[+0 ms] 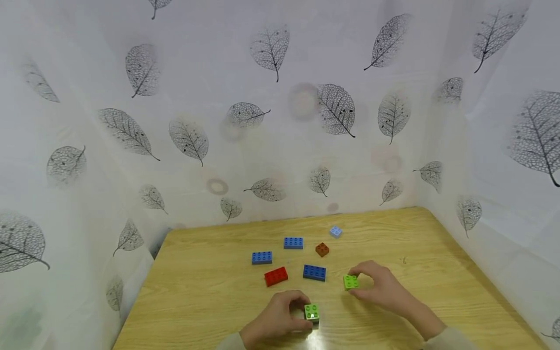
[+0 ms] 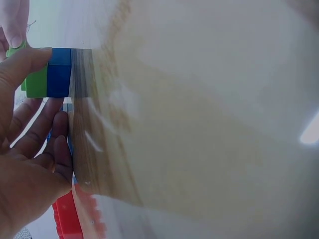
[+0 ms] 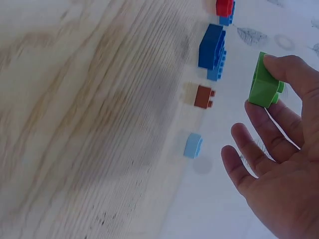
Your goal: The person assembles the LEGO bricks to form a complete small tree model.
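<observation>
In the head view my left hand (image 1: 278, 312) pinches a small stack near the front of the table: a green toy brick (image 1: 311, 311) on top of a blue brick (image 2: 60, 72). The blue one shows best in the left wrist view, its base at the table surface. To the right, my right hand (image 1: 381, 288) pinches a second green brick (image 1: 351, 282) between thumb and fingertips, studs up. The right wrist view shows this green brick (image 3: 265, 83) held clear of the table, the other fingers loosely spread. The two green bricks are apart.
Beyond the hands lie a red brick (image 1: 276, 276), a dark blue brick (image 1: 314, 272), two mid-blue bricks (image 1: 262, 257) (image 1: 293, 243), a brown brick (image 1: 322, 249) and a light blue brick (image 1: 336, 232). A leaf-patterned curtain (image 1: 288, 146) surrounds the wooden table (image 1: 197, 291).
</observation>
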Motion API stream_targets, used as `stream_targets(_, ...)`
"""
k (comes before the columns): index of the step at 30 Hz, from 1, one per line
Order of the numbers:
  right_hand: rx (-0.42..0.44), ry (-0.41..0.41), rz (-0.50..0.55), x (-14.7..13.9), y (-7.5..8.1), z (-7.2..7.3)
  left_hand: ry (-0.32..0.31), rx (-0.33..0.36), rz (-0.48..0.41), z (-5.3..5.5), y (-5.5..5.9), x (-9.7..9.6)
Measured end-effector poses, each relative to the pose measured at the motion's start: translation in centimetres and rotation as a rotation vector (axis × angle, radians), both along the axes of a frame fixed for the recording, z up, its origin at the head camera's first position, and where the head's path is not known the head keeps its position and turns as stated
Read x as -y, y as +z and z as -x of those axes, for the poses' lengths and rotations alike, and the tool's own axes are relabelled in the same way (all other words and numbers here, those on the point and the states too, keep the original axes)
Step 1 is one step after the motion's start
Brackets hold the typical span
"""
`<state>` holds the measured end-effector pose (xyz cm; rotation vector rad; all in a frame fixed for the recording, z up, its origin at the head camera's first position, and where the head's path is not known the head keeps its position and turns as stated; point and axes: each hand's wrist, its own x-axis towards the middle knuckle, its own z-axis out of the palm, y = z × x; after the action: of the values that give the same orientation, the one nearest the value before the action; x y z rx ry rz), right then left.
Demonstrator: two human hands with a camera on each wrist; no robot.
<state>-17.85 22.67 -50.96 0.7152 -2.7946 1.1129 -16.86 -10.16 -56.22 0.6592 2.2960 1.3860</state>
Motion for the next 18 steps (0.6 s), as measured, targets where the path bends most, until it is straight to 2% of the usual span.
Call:
stream_targets(5,-0.035,0.057,0.037,1.6,-0.5,-0.3,-0.01,-0.022,-0.004,0.1,-0.1,0.1)
stream_targets(15,-0.203,0.211,0.096,4.3,-1.5,-1.0,-0.011,-0.043,-0.005,0.1,-0.2,0.1)
stream_targets(18,-0.211,0.232,0.106,5.0,-1.6,-1.3,-0.013,-0.051,-0.009,0.0,-0.2,0.0)
